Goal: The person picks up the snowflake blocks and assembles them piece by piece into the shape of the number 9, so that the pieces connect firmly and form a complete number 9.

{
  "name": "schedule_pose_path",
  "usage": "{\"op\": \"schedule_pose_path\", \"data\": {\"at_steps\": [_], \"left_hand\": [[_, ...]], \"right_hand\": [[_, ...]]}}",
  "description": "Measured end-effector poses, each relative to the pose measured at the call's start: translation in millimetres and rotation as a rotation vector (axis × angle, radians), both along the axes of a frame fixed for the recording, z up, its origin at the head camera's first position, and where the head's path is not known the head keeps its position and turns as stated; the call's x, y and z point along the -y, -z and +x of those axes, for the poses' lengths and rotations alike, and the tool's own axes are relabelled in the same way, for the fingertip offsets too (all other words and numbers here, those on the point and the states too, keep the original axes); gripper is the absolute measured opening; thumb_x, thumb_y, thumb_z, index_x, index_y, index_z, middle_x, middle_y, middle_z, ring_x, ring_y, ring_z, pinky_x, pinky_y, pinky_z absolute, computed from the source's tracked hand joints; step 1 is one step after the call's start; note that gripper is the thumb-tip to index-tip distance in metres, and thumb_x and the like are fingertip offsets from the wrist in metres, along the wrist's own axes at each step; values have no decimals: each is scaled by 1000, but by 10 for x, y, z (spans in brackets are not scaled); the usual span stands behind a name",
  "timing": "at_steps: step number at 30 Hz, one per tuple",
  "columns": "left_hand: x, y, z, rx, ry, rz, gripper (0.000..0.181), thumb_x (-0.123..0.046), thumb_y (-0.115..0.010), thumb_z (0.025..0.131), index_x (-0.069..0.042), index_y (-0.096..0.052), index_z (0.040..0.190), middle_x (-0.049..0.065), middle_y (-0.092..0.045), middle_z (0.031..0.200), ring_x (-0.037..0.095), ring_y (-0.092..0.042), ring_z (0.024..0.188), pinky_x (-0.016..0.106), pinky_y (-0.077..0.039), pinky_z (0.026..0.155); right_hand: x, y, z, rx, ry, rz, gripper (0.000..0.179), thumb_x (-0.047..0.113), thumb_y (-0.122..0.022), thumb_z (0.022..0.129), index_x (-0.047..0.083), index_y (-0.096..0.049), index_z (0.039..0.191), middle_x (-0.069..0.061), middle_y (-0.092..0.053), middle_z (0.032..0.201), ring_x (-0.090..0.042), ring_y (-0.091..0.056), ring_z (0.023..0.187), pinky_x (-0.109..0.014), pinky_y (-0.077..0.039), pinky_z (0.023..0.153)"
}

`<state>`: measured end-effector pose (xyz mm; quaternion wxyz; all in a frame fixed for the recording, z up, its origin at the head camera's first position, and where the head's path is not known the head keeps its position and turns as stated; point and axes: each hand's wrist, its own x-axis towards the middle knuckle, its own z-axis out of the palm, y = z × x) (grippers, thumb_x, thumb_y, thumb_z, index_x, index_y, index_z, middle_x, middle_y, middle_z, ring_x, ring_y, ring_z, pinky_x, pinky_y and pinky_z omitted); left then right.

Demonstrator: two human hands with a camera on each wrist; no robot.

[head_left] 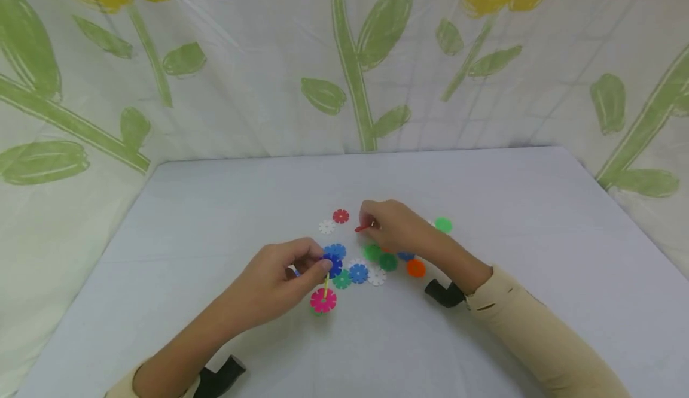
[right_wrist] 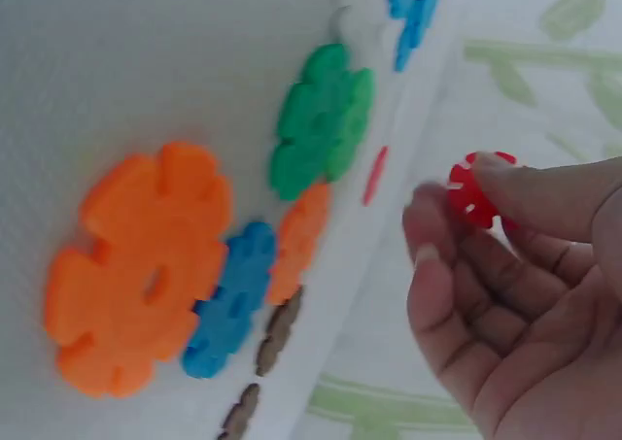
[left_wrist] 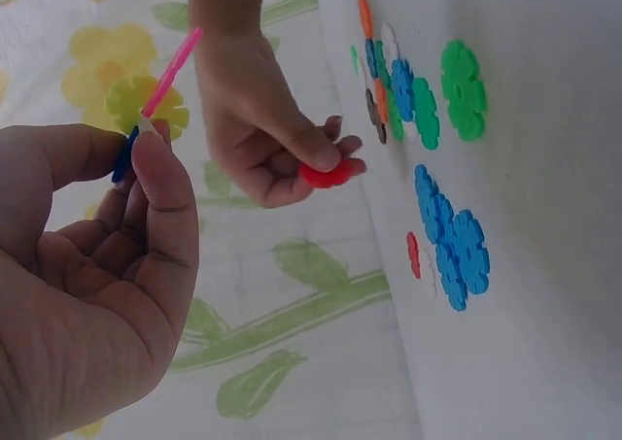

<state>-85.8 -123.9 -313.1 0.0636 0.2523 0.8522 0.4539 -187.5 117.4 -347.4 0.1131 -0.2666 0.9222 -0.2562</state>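
Pinched a dark blue disc point(head_left: 334, 266) in the left grip point(head_left: 290, 272), with thumb and finger brought tight together on the rim; held it up over the white counter point(head_left: 484, 194), with a yellow disc point(head_left: 326, 285) reaching down from it, thin side on in the head view, to a pink disc point(head_left: 323, 300) facing up; saw a bit of green point(head_left: 317, 312) peeking out just under the pink, but could not tell whether joined on.

Pinched a small red disc point(right_wrist: 476, 187) in the right grip point(head_left: 398, 225), with the thumb on one face and the other fingers loosely bent; held it over the counter too, farther back and to the right of the dark blue disc, and apart from it.

Saw more discs lying flat on the counter; spotted another red disc point(head_left: 341, 216) just beside a white disc point(head_left: 326, 227) near the back; found light blue discs point(head_left: 338, 251) close to the left grip, then a blue disc point(head_left: 358, 273), a dark green disc point(head_left: 387, 261) and an orange disc point(head_left: 416, 268) going right; noticed a bright green disc point(head_left: 444, 225) past the right wrist; saw behind the counter a pale cloth point(head_left: 242, 105) with yellow flowers and green leaves.
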Motion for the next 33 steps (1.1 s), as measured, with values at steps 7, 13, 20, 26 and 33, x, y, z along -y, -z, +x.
{"op": "schedule_pose_path", "data": {"at_steps": [7,13,20,26,33], "left_hand": [[-1,-22,4,28,-2,18,4,-15,-66,98,-14,-64,95,-9,-67,81,14,-65,72,29,-57,61],[-4,-36,6,71,32,104,4,-14,-62,100,-13,-61,96,-3,-64,81,18,-62,66,31,-56,57],[-11,-17,-10,132,133,254,7,-8,-59,100,-8,-60,93,4,-62,76,26,-58,57,33,-54,49],[-3,-45,-8,205,230,313,12,-6,-57,101,-3,-60,90,10,-62,72,23,-55,47,32,-53,47],[-4,-74,-3,272,252,326,14,-7,-57,102,-1,-59,90,11,-62,70,24,-55,47,30,-54,47]], "right_hand": [[-113,-163,283,-56,-185,-331,10,8,-70,95,13,-68,104,2,-70,93,-14,-65,83,-28,-56,79],[-136,-238,523,-51,-288,-498,6,5,-64,98,8,-65,102,6,-68,88,-16,-67,78,-29,-58,75],[-74,-278,705,-238,-349,-518,12,-2,-67,94,7,-64,100,5,-69,87,-8,-66,73,-21,-56,70],[-39,-310,747,-456,-411,-467,19,-2,-77,85,5,-65,99,2,-69,85,-7,-62,71,-15,-52,69],[-39,-303,760,-744,-450,-403,15,4,-75,89,5,-64,99,-1,-68,83,-10,-65,71,-14,-53,69]]}}
